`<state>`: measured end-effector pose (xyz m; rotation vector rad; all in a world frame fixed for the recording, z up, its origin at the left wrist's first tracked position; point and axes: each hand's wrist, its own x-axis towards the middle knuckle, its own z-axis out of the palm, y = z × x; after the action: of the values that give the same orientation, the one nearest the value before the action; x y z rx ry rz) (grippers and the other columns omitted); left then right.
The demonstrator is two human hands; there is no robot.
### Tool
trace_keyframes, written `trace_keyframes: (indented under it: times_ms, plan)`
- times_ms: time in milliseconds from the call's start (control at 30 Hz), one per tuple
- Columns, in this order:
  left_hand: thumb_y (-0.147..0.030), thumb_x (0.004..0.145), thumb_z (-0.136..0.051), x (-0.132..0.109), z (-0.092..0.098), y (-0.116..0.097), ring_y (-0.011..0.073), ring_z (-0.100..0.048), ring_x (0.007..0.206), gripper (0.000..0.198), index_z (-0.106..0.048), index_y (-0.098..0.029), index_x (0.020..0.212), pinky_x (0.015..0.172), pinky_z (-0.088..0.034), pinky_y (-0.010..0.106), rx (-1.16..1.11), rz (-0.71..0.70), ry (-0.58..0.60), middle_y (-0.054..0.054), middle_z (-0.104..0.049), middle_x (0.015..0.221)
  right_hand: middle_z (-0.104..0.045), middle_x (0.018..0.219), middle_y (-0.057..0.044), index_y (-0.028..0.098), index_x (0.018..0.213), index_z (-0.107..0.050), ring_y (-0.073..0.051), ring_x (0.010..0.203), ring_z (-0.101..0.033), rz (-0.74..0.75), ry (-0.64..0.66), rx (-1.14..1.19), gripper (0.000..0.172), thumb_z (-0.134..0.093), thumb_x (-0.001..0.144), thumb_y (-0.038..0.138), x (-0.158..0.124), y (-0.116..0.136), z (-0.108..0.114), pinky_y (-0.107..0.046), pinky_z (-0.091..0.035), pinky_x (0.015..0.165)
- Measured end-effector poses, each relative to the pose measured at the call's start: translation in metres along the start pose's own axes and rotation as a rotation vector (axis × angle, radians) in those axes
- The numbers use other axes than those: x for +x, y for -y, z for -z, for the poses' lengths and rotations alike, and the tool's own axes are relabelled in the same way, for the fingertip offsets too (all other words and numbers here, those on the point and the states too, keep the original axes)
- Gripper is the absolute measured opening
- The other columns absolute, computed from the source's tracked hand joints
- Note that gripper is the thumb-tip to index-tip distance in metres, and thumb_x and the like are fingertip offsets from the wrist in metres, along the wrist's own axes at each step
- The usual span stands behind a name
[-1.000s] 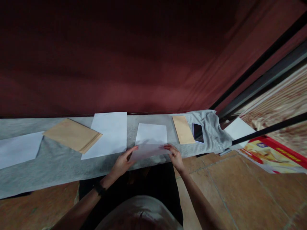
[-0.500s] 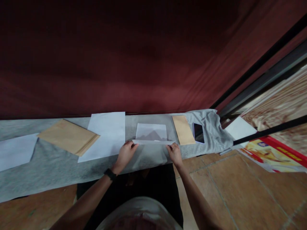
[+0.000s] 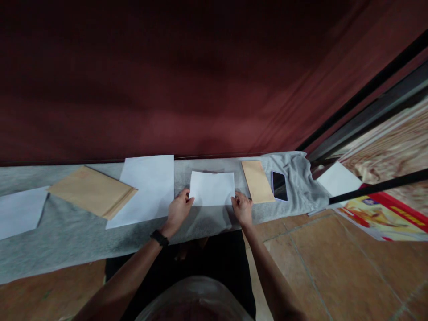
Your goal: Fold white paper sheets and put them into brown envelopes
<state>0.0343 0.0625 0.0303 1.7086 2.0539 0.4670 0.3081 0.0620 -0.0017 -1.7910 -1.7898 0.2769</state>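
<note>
A small folded white sheet of paper (image 3: 212,189) lies in front of me between my hands. My left hand (image 3: 179,208) pinches its left edge near the lower corner, thumb and fingers pressed together. At the right edge, my right hand (image 3: 243,208) grips the sheet the same way. Just right of my right hand lies a narrow brown envelope (image 3: 258,182). To the left of my left hand is a large flat white sheet (image 3: 150,183), partly covered by a stack of brown envelopes (image 3: 92,189).
A grey cloth (image 3: 76,238) covers the narrow bench against a dark red wall (image 3: 200,89). A phone (image 3: 280,186) lies at the right, another white sheet (image 3: 22,211) at far left. A colourful printed box (image 3: 384,216) stands near the tiled floor (image 3: 321,263) beyond a dark bar.
The raised lower flap of the sheet has come down flat, so the paper now shows a plain white face. My hands have stayed at its two sides.
</note>
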Motion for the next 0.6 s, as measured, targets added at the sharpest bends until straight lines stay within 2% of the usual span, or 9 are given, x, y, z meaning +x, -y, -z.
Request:
trace_keyframes:
  times_ms: [200, 400, 500, 600]
  plan:
    - [-0.028, 0.095, -0.058, -0.002, 0.004, -0.009, 0.0202, -0.070, 0.083, 0.052, -0.043, -0.021, 0.144, 0.068, -0.045, 0.028, 0.079, 0.031, 0.029, 0.005, -0.075, 0.100, -0.072, 0.105, -0.009, 0.017, 0.135, -0.057, -0.024, 0.098, -0.061, 0.059, 0.016, -0.163, 0.038, -0.050, 0.098, 0.024, -0.003, 0.005, -0.001, -0.039, -0.034, 0.095]
    - [-0.030, 0.097, -0.053, -0.003, 0.007, -0.012, 0.0234, -0.071, 0.089, 0.049, -0.046, -0.022, 0.145, 0.076, -0.051, 0.032, 0.193, -0.005, 0.045, 0.008, -0.074, 0.105, -0.068, 0.115, -0.014, 0.016, 0.137, -0.057, -0.028, 0.106, -0.057, 0.059, -0.008, -0.310, 0.040, -0.050, 0.099, 0.025, -0.003, 0.015, 0.000, -0.042, -0.037, 0.096]
    - [-0.026, 0.096, -0.051, -0.005, 0.006, -0.012, 0.0262, -0.070, 0.098, 0.044, -0.052, -0.018, 0.140, 0.085, -0.053, 0.036, 0.270, -0.090, 0.014, 0.012, -0.072, 0.111, -0.058, 0.139, -0.016, 0.015, 0.141, -0.053, -0.029, 0.124, -0.051, 0.141, -0.009, -0.234, 0.042, -0.046, 0.101, 0.027, 0.001, 0.028, -0.007, -0.043, -0.038, 0.103]
    - [-0.020, 0.096, -0.046, -0.005, -0.002, -0.017, 0.0312, -0.062, 0.120, 0.043, -0.056, -0.013, 0.137, 0.102, -0.048, 0.043, 0.342, -0.271, -0.115, 0.018, -0.065, 0.128, -0.045, 0.155, -0.014, 0.015, 0.147, -0.048, -0.027, 0.142, -0.039, 0.258, 0.061, -0.139, 0.046, -0.040, 0.104, 0.029, 0.006, 0.047, -0.022, -0.043, -0.033, 0.114]
